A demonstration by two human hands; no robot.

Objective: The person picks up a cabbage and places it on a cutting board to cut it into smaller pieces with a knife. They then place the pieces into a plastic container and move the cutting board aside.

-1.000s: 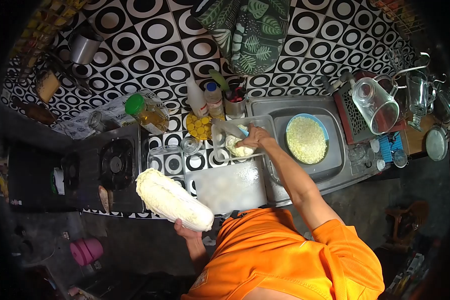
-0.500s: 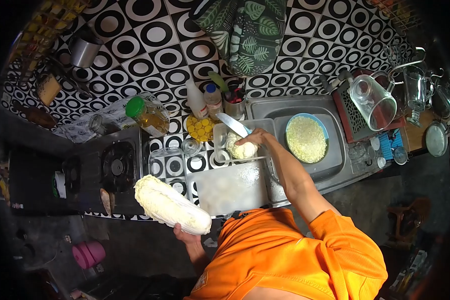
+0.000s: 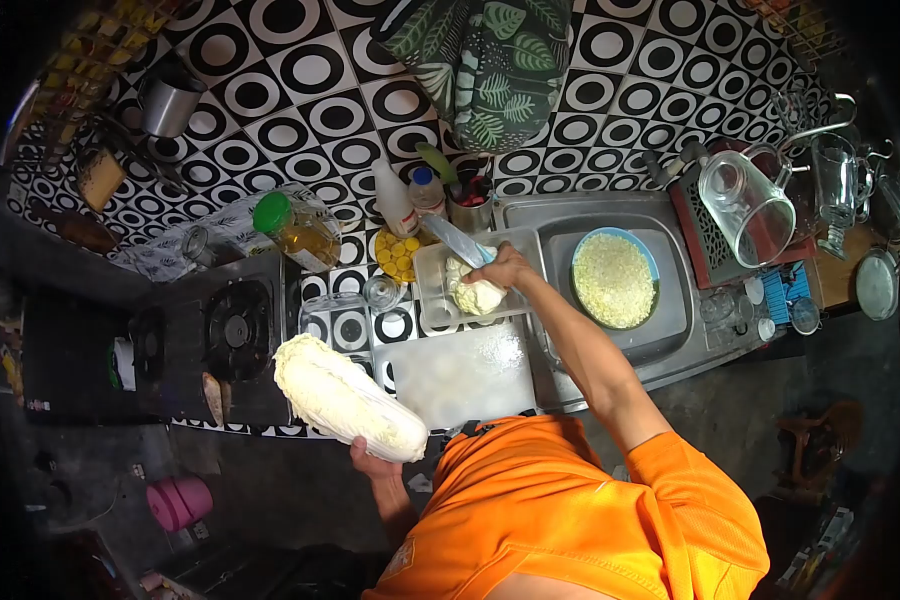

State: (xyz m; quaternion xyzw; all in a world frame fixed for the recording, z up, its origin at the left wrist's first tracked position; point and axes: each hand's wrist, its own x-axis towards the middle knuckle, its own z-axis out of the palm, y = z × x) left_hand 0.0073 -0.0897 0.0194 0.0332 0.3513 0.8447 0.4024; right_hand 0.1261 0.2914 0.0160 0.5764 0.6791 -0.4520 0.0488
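Note:
A long pale cabbage (image 3: pixel 348 398) lies slantwise in my left hand (image 3: pixel 377 460), whose fingers grip its lower end near the counter's front edge. My right hand (image 3: pixel 505 268) is closed around a knife (image 3: pixel 450 238), its broad blade pointing up and left. Right below that hand, a white vegetable piece (image 3: pixel 475 292) sits in a clear plastic container (image 3: pixel 433 318); whether the hand touches the piece is hard to tell. A whitish cutting board (image 3: pixel 457 375) lies in front of the container.
In the steel sink (image 3: pixel 670 325) stands a blue-rimmed bowl (image 3: pixel 615 278) of chopped pale pieces. A green-lidded jar (image 3: pixel 305 235), bottles (image 3: pixel 393 195) and a stove (image 3: pixel 235 335) are to the left. A glass pitcher (image 3: pixel 748 208) stands on the right.
The cabbage and my left hand have shifted slightly right and up. My right hand has moved a little left and up with the knife, and the container sits slightly further left.

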